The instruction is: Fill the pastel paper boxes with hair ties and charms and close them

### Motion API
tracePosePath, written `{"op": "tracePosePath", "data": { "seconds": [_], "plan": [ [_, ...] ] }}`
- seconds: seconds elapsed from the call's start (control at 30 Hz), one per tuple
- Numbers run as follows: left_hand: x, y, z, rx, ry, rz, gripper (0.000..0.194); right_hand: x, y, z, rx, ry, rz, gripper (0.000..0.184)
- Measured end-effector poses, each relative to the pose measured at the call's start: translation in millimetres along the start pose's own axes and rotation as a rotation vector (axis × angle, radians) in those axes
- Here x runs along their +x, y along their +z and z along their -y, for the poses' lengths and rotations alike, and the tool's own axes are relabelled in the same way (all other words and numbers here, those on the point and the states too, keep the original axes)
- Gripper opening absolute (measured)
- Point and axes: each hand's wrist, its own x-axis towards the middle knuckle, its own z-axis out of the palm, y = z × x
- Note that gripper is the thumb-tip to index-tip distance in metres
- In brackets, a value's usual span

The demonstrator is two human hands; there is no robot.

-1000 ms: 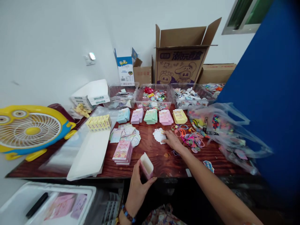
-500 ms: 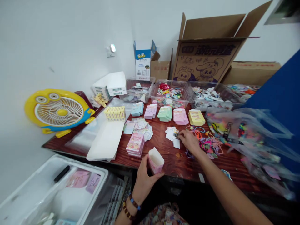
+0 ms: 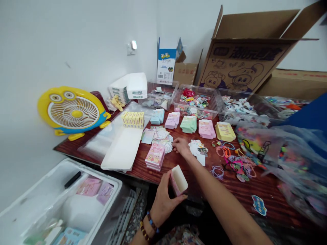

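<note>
- While the left hand (image 3: 162, 200) grasps the open box (image 3: 180, 180) between thumb and fingers, in front and to the right of the stack (image 3: 155, 156), the right hand (image 3: 181, 146) reaches behind and to the right of it.
- The open box tilts, its mouth facing up.
- The right hand's fingers are bent at the edge of the cards (image 3: 159, 134), which lie spread on the table (image 3: 176, 161) just behind the stack; whether they pinch anything, I cannot tell.
- Stickers (image 3: 196, 148) lie to the right of the stack, under no hand; hair ties (image 3: 237, 163) lie farther right.
- Five bundles of cartons (image 3: 188, 124) form a row behind the stack, with clear bins (image 3: 214, 102) beyond.
- Left of the stack is a tray (image 3: 122, 149), yellow boxes (image 3: 133, 119) standing at its far end.
- The fan (image 3: 76, 114) stands farther left.
</note>
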Motion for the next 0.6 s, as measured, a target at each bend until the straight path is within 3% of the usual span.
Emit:
{"op": "tracePosePath", "data": {
  "seconds": [0.17,0.33,0.5,0.6],
  "plan": [
    [1,2.1,0,-0.023,0.04,-0.009,0.087,-9,-11,-3,-0.001,0.017,0.019,0.012],
    [1,3.4,3,0.015,0.036,-0.037,0.089,-14,3,9,-0.134,-0.035,-0.053,0.034],
    [1,1.7,-1,0.049,0.045,-0.027,0.088,-16,5,8,-0.183,-0.035,-0.054,0.014],
    [1,1.4,-3,0.037,0.069,-0.025,0.086,-20,-1,4,-0.203,-0.09,-0.045,0.012]
  ]
}}
